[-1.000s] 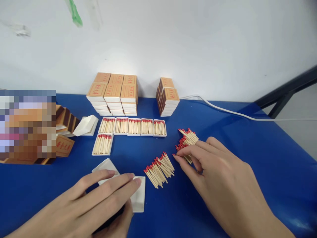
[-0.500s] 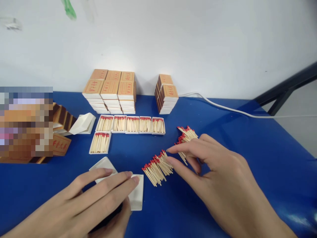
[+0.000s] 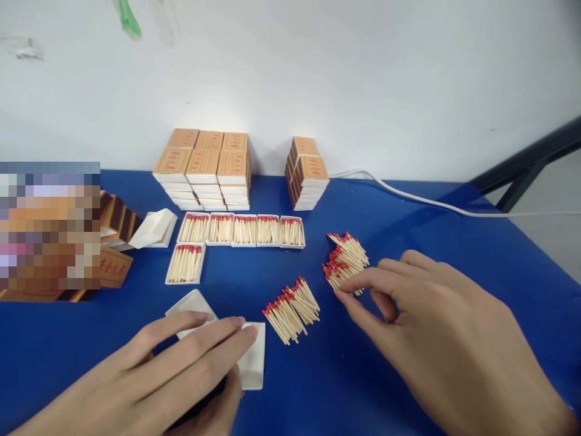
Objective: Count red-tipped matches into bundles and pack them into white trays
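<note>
- White rectangular cardboard trays (image 3: 256,360), visible parts empty, under left hand (image 3: 158,372): unchanged, fingers loosely spread, can't tell grip underneath.
- Nearer pile of red-tipped wooden matches (image 3: 290,315), just beside on blue desk (image 3: 295,393): right hand has left it.
- Farther match heap (image 3: 349,251): right hand (image 3: 436,321) back here, thumb and index almost closed at its edge; can't tell if holding a match. Tray filling pending.

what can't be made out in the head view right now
Head view, white trays: partly covered by the left hand.
Head view, right hand: whether it pinches a match is too small to tell.
Head view, matchbox heap: partly hidden by the pixelated patch.
Head view, dark metal bar: cut off by the right edge.
</note>
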### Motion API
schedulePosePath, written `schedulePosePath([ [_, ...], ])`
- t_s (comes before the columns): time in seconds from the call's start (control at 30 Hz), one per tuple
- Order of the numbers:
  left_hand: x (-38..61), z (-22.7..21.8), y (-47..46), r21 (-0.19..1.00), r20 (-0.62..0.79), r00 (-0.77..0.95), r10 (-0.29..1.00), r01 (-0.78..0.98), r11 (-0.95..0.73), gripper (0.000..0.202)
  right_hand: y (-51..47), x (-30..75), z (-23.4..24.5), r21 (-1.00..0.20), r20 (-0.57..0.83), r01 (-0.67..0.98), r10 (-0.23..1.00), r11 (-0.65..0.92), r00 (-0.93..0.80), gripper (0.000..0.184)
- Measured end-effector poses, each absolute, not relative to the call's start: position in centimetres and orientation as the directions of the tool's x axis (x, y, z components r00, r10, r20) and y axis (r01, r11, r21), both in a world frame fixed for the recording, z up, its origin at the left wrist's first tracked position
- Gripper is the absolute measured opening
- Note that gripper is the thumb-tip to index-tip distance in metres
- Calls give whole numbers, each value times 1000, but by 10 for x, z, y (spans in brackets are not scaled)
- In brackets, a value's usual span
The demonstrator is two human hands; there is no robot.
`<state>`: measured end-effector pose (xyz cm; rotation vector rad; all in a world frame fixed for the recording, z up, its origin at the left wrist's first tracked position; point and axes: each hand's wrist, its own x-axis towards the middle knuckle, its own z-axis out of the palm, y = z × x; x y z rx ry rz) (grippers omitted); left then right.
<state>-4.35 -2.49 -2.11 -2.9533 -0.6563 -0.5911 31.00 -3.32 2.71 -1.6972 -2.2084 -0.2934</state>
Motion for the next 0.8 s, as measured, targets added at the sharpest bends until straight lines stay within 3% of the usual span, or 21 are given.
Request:
schedulePosePath([
  [0.23,-44,-20,-25,25,391,838,381,404,-914,43,-34,312,23,-18,383,971,899,238,-213,36],
  [0.8,-45,-24,-26,5,383,849,364,392,-920,40,-36,306,20,-9,355,961,899,276,-255,31],
])
